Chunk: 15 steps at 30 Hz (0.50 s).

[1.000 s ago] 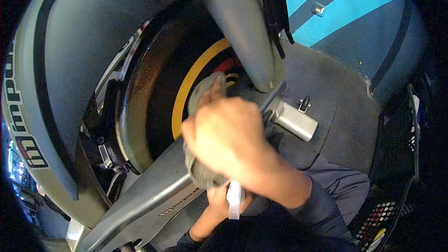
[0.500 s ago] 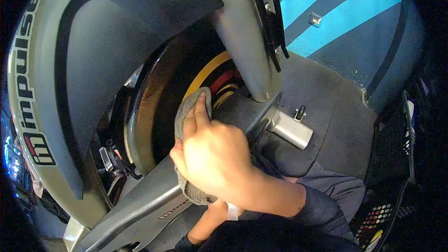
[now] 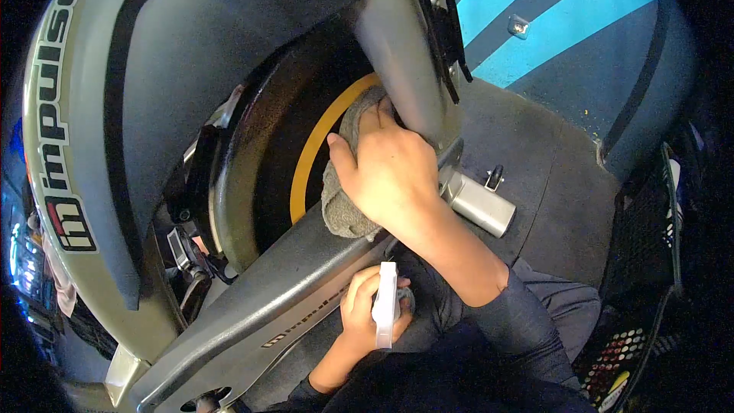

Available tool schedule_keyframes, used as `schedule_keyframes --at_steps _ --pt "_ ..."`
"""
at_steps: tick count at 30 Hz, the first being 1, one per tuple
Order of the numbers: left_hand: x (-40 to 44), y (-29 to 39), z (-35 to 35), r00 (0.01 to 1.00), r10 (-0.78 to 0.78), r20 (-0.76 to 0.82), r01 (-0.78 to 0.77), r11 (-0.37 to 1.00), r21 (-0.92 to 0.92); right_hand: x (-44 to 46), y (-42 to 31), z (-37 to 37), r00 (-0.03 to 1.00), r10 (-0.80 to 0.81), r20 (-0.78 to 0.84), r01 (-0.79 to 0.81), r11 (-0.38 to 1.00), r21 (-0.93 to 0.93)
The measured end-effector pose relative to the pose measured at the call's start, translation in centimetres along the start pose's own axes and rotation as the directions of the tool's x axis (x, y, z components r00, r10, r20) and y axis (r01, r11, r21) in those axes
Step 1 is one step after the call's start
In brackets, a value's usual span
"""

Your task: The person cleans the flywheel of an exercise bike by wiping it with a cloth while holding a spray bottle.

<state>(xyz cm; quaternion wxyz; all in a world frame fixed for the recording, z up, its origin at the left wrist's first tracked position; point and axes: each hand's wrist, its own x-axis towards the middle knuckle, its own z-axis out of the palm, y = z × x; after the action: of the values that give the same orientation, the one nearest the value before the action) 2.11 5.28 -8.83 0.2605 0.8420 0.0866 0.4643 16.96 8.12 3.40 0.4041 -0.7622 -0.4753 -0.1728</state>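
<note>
My right hand [image 3: 394,168] presses a grey cloth [image 3: 344,210] against the dark flywheel [image 3: 267,160] of an exercise bike, its fingers reaching toward the wheel's middle. A yellow ring [image 3: 310,160] on the wheel curves beside the cloth. Lower down, my left hand [image 3: 361,310] is wrapped round a spray bottle [image 3: 388,298]; its white head shows from above, while most of its body is hidden. The bike's grey lower frame bar [image 3: 252,298] runs between the wheel and my left hand.
A large grey cover [image 3: 199,84] rises at left, and a pedal [image 3: 183,256] sits low beside the wheel. Right of my right hand a silver metal tube [image 3: 480,205] sticks out. A black basket [image 3: 642,283] stands at the right, near a blue striped wall [image 3: 550,15].
My right hand has moved up and to the right over the wheel with the cloth. My left hand and the spray bottle, mostly hidden before, now show below it.
</note>
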Motion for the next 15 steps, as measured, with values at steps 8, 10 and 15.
schedule_keyframes --at_steps 8,10,15 --pt "-2.2 -1.5 0.3 0.996 -0.081 0.028 0.081 0.997 -0.005 -2.4 -3.6 -1.7 0.973 -0.207 0.104 0.201 0.977 0.067" --pt "-1.5 -1.1 0.0 0.997 -0.072 0.027 0.072 0.997 -0.009 -2.0 -3.4 -1.3 0.969 -0.198 0.144 0.191 0.980 0.062" --pt "-0.1 -0.2 0.0 0.999 -0.021 0.035 0.020 1.000 0.019 1.0 -0.8 0.1 1.000 0.008 0.003 -0.008 0.984 0.179"
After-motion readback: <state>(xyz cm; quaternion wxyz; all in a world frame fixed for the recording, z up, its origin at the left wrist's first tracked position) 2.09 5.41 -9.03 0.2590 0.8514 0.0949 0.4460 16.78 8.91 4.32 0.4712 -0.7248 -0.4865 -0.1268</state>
